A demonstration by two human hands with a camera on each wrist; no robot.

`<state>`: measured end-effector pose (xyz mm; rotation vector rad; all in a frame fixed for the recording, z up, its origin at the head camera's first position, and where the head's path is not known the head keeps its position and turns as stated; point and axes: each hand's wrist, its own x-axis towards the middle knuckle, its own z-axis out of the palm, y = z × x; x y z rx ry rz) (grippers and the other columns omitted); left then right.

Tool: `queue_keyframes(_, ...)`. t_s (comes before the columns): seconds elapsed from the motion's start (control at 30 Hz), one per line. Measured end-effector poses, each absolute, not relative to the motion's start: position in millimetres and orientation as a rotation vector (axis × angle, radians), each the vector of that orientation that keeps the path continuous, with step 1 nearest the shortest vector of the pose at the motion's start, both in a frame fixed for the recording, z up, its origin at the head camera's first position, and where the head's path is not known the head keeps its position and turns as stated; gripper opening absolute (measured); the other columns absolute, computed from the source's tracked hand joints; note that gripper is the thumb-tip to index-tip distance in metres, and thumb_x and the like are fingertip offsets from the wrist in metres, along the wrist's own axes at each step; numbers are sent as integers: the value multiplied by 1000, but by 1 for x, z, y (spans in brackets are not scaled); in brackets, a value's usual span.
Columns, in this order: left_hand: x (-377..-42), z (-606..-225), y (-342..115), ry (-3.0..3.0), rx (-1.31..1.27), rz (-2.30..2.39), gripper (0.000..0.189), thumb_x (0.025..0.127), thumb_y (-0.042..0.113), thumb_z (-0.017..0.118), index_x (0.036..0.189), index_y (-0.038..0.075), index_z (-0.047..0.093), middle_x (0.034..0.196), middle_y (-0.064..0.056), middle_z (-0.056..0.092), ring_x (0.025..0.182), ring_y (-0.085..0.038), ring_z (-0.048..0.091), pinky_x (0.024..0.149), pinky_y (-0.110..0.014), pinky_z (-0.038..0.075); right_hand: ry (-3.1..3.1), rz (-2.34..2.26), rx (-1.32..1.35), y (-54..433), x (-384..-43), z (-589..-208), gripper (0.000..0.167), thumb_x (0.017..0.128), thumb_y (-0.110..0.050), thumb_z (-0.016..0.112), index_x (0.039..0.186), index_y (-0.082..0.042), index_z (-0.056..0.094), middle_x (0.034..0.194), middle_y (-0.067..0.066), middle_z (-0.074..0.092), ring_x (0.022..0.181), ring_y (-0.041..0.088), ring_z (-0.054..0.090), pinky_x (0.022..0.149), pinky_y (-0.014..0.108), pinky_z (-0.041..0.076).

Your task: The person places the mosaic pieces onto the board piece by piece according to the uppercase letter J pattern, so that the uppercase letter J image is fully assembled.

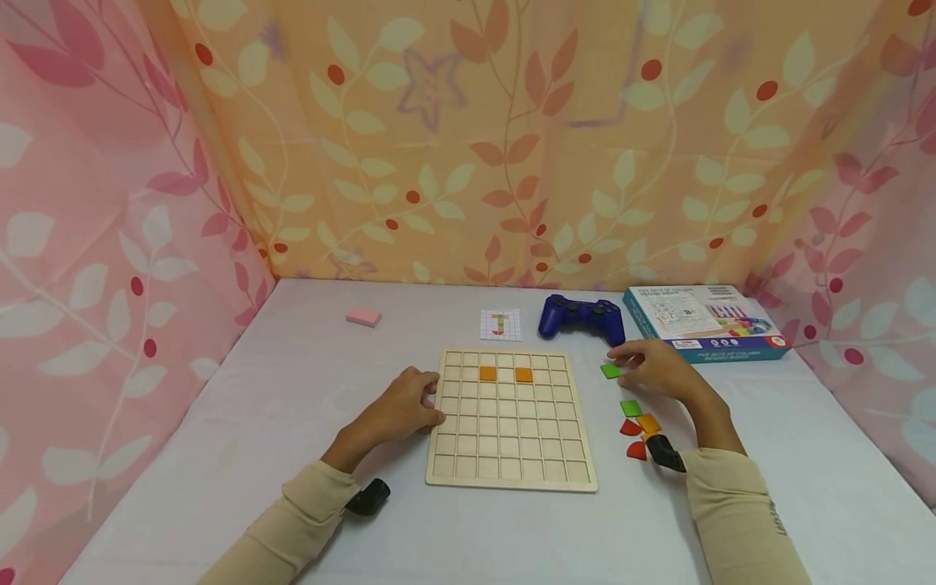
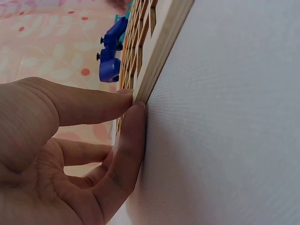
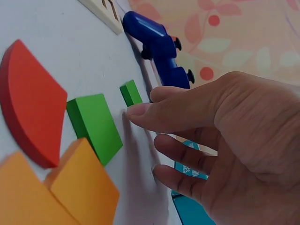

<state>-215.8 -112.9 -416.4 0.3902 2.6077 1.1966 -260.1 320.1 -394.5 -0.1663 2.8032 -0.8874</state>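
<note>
My left hand (image 1: pixel 400 405) pinches the left edge of a wooden grid board (image 1: pixel 510 447), thumb over the top and a finger against its side, as the left wrist view shows. Two orange square tiles (image 1: pixel 487 374) sit in cells near the board's far side. Right of the board, my right hand (image 1: pixel 653 370) hovers at a green square tile (image 1: pixel 610 371) that lies on the table. In the right wrist view, its thumb tip overlaps this green tile (image 3: pixel 131 93), with the other fingers loosely bent. Nearer me lie another green tile (image 1: pixel 630 408), orange tiles (image 1: pixel 648 422) and red quarter-round pieces (image 1: pixel 637 451).
Beyond the board is a small pattern card (image 1: pixel 500 325) with a coloured figure. A blue game controller (image 1: pixel 581 317) lies beside it, next to a teal game box (image 1: pixel 705 321). A pink block (image 1: pixel 363 316) rests at the back left. Patterned curtains (image 1: pixel 468 146) enclose the table.
</note>
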Motion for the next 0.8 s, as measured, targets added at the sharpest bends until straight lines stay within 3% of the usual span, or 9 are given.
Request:
queue_keyframes(0.3, -216, -415, -112, 2607, 396, 1204, 64, 87, 0, 83, 143, -13, 55, 112, -15, 54, 92, -18, 59, 70, -26, 55, 2823, -881, -151, 322, -261, -401, 41, 90, -10, 80, 131, -8, 75, 126, 20, 70, 112, 37, 61, 98, 53, 56)
queue_keyframes(0.57, -215, -415, -113, 2606, 396, 1203, 61, 87, 1, 82, 141, -12, 55, 111, -15, 53, 92, -19, 58, 68, -26, 54, 2838, -853, -191, 323, -262, -402, 39, 92, -13, 80, 130, -6, 75, 112, 12, 72, 100, 28, 59, 86, 35, 53)
queue_keyframes(0.8, -216, -416, -113, 2622, 404, 1187, 62, 87, 2, 83, 141, -12, 56, 111, -14, 54, 92, -18, 57, 72, -26, 53, 2814, -846, -181, 321, -263, -403, 41, 92, -21, 81, 129, -6, 75, 107, 10, 70, 99, 27, 58, 82, 32, 51)
